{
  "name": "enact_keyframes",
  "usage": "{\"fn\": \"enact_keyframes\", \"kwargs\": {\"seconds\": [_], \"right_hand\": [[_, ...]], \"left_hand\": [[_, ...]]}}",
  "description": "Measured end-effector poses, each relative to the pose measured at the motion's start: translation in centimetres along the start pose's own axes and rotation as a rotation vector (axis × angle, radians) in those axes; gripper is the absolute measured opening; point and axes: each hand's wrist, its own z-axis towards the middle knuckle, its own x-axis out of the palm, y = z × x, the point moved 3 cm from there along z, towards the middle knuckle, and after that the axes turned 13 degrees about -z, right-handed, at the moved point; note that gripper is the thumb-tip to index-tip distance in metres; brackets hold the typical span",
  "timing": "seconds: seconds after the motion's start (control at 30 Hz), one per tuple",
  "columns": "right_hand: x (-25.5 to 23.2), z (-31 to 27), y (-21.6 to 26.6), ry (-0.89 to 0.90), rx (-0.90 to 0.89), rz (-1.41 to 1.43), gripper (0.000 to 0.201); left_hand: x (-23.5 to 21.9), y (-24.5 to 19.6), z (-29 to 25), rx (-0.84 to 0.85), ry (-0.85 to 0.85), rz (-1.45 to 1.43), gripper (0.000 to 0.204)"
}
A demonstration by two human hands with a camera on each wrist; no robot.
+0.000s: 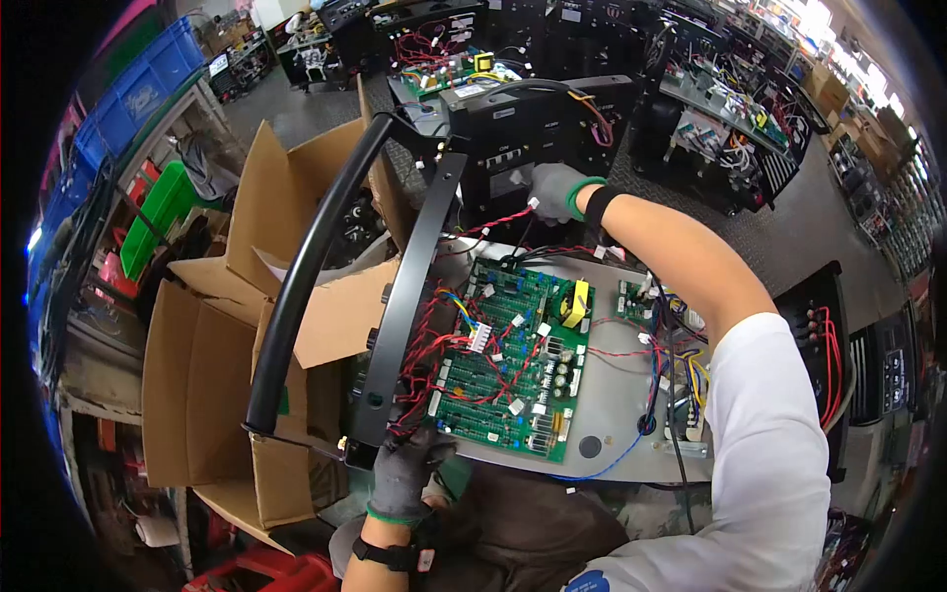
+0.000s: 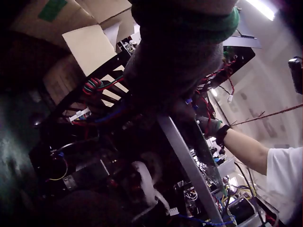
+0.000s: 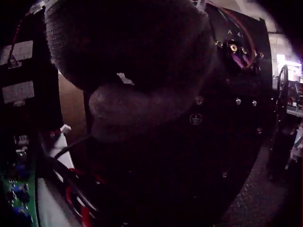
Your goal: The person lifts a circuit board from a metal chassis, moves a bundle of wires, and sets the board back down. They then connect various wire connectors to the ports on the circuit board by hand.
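My gloved right hand [image 1: 557, 189] is in front of a black panel [image 1: 538, 133] at the back of the machine. Its fingers are bent, and a small white connector [image 3: 125, 78] shows between finger and thumb in the right wrist view. Just below hangs a red twisted wire [image 1: 508, 216] with a white plug. My gloved left hand [image 1: 400, 479] is at the near-left corner of the green circuit board [image 1: 513, 360], beside red wires [image 1: 419, 355] and the black front bar [image 1: 414, 296]. Its fingers are dark and partly hidden in the left wrist view; I cannot tell what they hold.
A thick black handle [image 1: 316, 276] arches on the left, over an open cardboard box [image 1: 202, 395]. The board lies on a grey metal plate [image 1: 621, 395]. To its right are smaller boards with cables [image 1: 681, 385]. Other machines [image 1: 725, 118] stand behind.
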Motion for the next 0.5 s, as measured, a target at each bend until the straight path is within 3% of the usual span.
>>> {"fn": "enact_keyframes", "kwargs": {"seconds": [0.07,0.13,0.2,0.27,0.3,0.37,0.4,0.47,0.5], "right_hand": [[0.0,-1.5,-0.2,-0.072,0.067,-0.068,0.023],[1.6,-1.0,-1.6,-0.287,0.016,-0.35,0.025],[1.8,-1.7,-1.3,-0.255,0.065,-0.475,0.028],[1.6,-2.2,0.0,-0.521,-0.207,-0.639,0.028],[1.6,-2.1,0.0,-0.519,-0.207,-0.638,0.028],[1.5,-3.6,1.8,-0.952,-0.962,-0.629,0.028],[1.9,-3.7,2.2,-0.957,-0.958,-0.625,0.028],[4.1,-2.3,2.9,-0.292,-0.726,-0.625,0.032],[3.5,-3.3,3.4,-0.174,-0.697,-0.524,0.033]], "left_hand": [[0.4,-0.3,-0.1,0.034,-0.016,-0.056,0.023],[0.0,0.0,0.1,0.023,-0.007,-0.047,0.022],[-0.3,0.0,0.2,0.015,-0.002,-0.046,0.022],[-0.5,0.1,0.2,-0.023,-0.003,0.019,0.02],[-0.3,0.1,0.1,-0.025,-0.003,0.019,0.02],[-0.1,-0.1,0.1,-0.012,-0.028,0.042,0.02],[-0.2,-0.2,0.1,-0.011,-0.028,0.05,0.02],[-0.7,0.1,0.2,-0.058,-0.012,-0.108,0.015],[-0.8,0.3,0.3,-0.058,-0.015,-0.108,0.015]]}}
